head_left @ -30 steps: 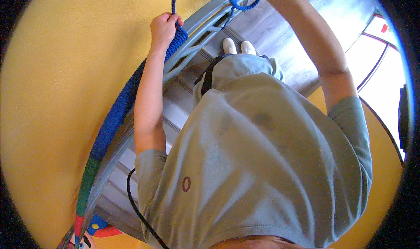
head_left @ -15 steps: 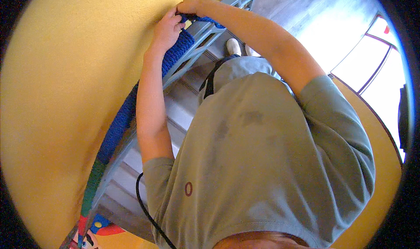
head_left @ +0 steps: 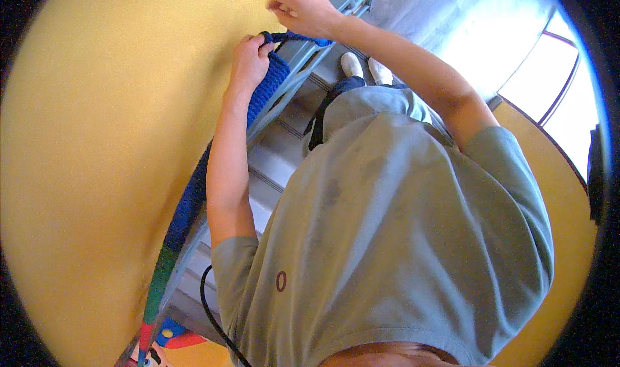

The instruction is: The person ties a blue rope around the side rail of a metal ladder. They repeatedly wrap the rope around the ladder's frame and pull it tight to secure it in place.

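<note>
knitted blue sleeve (head_left: 261,99) wraps the stair handrail (head_left: 294,67), its long axis running down the rail toward me. my left hand (head_left: 248,60) pinches its top edge; my right hand (head_left: 303,10), just beyond, pinches the blue strand (head_left: 303,39).

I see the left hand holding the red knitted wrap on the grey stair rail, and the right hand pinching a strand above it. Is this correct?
Not quite: the knitted wrap on the grey stair rail is blue where the left hand holds it, not red; the head view shows this. Other colours appear only far down the rail. The right hand does pinch something thin above it, though the strand itself is hard to see.
</note>
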Demonstrator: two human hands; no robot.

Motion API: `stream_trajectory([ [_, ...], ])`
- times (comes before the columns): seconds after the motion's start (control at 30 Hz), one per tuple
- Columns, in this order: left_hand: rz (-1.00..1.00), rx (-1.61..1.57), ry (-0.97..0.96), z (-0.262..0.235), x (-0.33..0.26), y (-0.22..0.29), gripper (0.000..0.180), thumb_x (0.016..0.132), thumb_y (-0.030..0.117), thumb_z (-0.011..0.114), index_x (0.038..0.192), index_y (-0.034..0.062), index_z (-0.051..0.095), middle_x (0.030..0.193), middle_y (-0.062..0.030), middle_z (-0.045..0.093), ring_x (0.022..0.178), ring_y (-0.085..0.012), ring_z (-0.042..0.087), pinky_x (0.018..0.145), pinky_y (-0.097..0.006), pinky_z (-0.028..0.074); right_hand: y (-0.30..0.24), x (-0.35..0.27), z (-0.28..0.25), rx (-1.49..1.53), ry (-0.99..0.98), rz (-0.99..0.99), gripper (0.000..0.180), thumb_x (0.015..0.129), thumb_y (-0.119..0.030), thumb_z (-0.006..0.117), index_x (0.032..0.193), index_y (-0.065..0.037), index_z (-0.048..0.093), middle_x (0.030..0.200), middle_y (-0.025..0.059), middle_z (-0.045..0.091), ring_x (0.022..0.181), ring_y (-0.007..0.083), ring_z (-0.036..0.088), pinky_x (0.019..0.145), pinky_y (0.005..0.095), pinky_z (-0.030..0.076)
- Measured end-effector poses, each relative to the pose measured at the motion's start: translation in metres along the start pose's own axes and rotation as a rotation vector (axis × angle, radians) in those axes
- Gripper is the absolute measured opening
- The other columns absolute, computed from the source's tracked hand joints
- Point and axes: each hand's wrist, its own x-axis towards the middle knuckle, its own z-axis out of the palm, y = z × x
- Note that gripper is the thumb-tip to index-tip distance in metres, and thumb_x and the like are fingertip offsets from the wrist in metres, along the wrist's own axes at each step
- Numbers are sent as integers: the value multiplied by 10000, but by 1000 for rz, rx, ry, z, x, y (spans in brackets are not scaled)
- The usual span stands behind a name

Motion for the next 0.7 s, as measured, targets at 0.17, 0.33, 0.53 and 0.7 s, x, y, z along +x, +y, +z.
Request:
stream_trajectory([
  [0.17,-171,-95,-111,-25,13,-12,193,856,199,565,813,25,636,790,-194,632,775,-340,613,693,-401,465,10,-63,17,460,-396,514,246,812,-190,619,1022,-63,632,935,103,667,898,214,631,780,377,500],
  [0.33,-184,8,-261,-27,21,-34,306,904,273,472,808,32,636,721,-130,624,703,-252,596,654,-367,450,40,-74,86,1045,-27,404,496,663,-48,739,1137,-107,607,1137,53,619,1082,193,545,936,357,417],
  [0.53,-451,-402,-517,-11,30,-68,319,908,265,438,802,40,639,733,-54,640,661,-170,600,618,-310,461,36,-45,112,1902,-233,471,676,670,-29,705,1298,-43,455,1348,86,468,1237,241,444,1069,385,307],
  [0.7,-664,-591,-627,-8,38,-58,285,908,242,419,871,53,630,721,-60,638,566,-159,587,535,-308,494,32,-43,116,1953,-287,498,609,703,-40,699,1270,-19,477,1294,88,512,1203,237,469,1060,382,316],
])
